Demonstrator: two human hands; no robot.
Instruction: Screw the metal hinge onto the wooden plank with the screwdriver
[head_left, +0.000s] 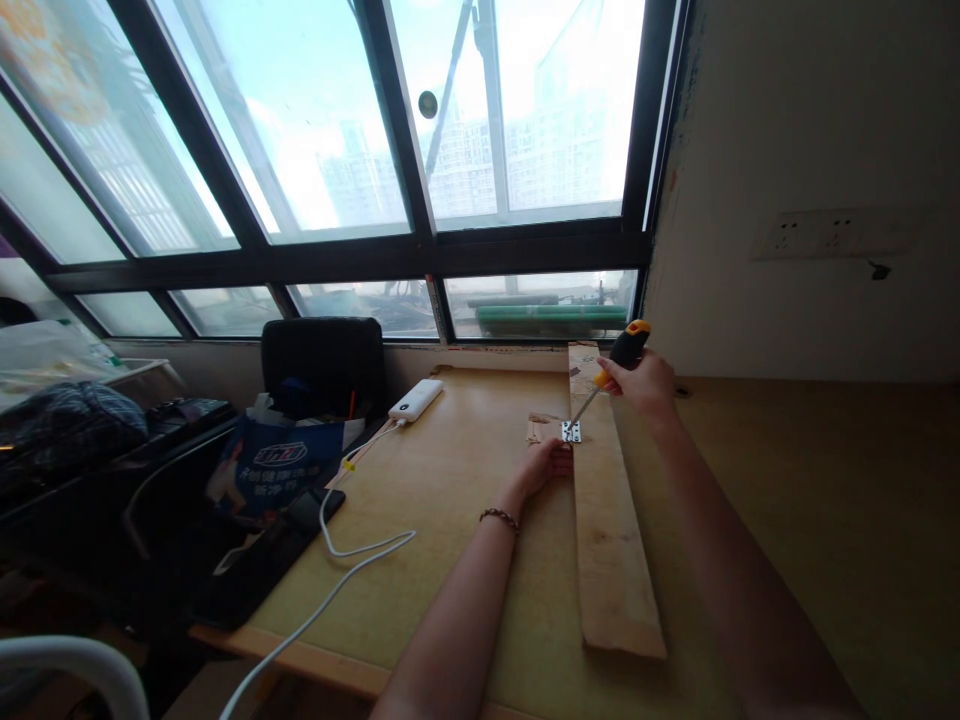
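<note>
A long pale wooden board [611,540] lies lengthwise on the table, with a short wood piece [541,428] against its left edge. Across the joint between them sits a small metal hinge [571,431] with several holes. My right hand [646,385] is closed around a yellow-and-black screwdriver [630,343], tilted so that its tip meets the hinge. At the near side of the hinge, my left hand [546,470] has its fingers drawn together against the hinge and the board's left edge. Its fingertips are partly hidden, and any screw under the tip is too small to make out.
A white power bank [416,400] lies at the table's left edge, its white cable [367,548] trailing over the near edge. Left of the table are a black chair [324,365] and a blue bag [281,465]. Windows and a wall with sockets [814,236] stand behind.
</note>
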